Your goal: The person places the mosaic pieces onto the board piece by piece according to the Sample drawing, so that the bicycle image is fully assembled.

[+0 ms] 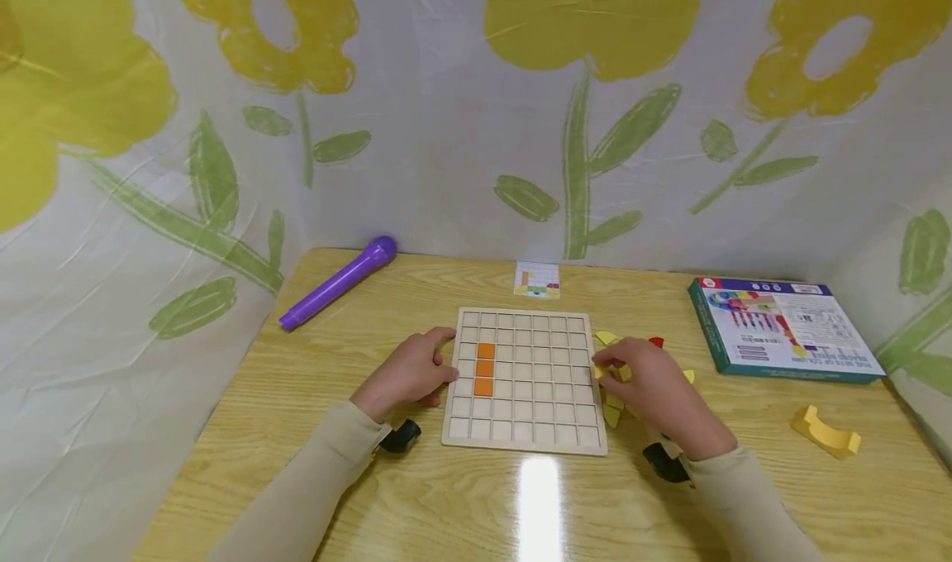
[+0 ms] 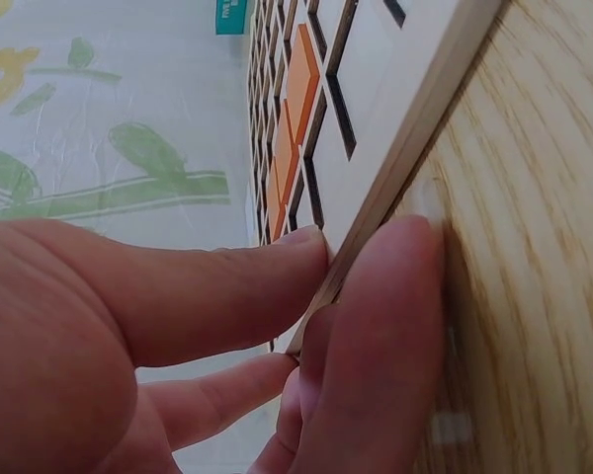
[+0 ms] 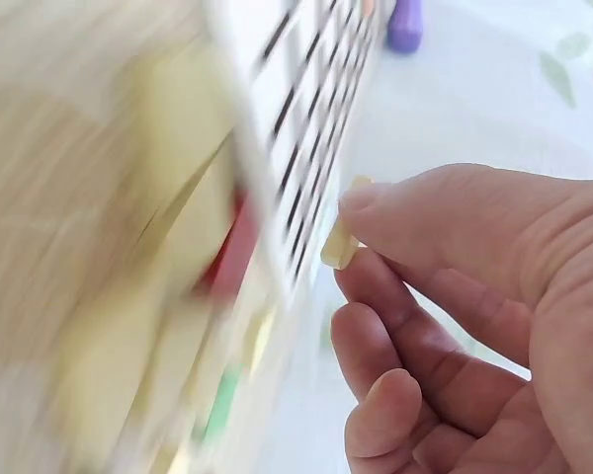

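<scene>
A pale wooden grid board (image 1: 526,440) lies flat on the table with three orange squares (image 1: 484,369) in a column at its left side. My left hand (image 1: 409,370) holds the board's left edge, its thumb on the rim and other fingers curled along the side, as the left wrist view shows. Between thumb and index finger my right hand (image 3: 455,306) pinches a small pale yellow block (image 3: 338,242). In the head view that right hand (image 1: 654,384) is at the board's right edge, above loose yellow pieces (image 1: 611,413) that it partly hides.
A small pattern card (image 1: 537,280) lies behind the board. To the back left is a purple toy microphone (image 1: 338,285). A boxed set (image 1: 788,331) lies at the right, with a yellow arch-shaped block (image 1: 825,434) in front of it. A red piece (image 1: 656,342) shows among the yellow ones.
</scene>
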Action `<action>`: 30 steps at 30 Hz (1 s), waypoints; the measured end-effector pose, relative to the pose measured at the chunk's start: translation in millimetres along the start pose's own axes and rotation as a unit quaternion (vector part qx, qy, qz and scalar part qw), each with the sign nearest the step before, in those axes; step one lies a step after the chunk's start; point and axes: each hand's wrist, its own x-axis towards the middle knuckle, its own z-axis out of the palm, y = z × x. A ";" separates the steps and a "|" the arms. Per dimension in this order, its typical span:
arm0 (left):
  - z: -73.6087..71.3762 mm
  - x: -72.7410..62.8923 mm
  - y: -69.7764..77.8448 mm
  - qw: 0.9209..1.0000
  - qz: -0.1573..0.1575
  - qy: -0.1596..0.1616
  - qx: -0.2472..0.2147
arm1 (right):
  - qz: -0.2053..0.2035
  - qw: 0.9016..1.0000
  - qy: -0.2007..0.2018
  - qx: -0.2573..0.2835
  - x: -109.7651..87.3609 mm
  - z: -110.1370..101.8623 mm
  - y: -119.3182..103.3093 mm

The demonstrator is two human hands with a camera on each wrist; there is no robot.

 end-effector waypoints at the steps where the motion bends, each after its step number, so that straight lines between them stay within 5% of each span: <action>1: -0.3 -0.2 0.4 1.000 0.000 -0.001 -0.001 | -0.004 1.000 -0.003 0.006 7.1 4.4 -6.4; 9: -0.9 -0.5 0.6 1.000 0.005 -0.003 -0.008 | -0.054 0.998 -0.009 0.019 53.0 40.9 -52.0; 14: -0.3 -0.4 0.9 1.000 0.006 0.000 -0.004 | -0.051 0.998 -0.008 0.031 70.7 57.3 -70.0; 30: -1.5 -1.6 3.5 1.000 0.001 0.004 0.000 | -0.021 0.999 0.008 0.025 79.5 73.9 -86.8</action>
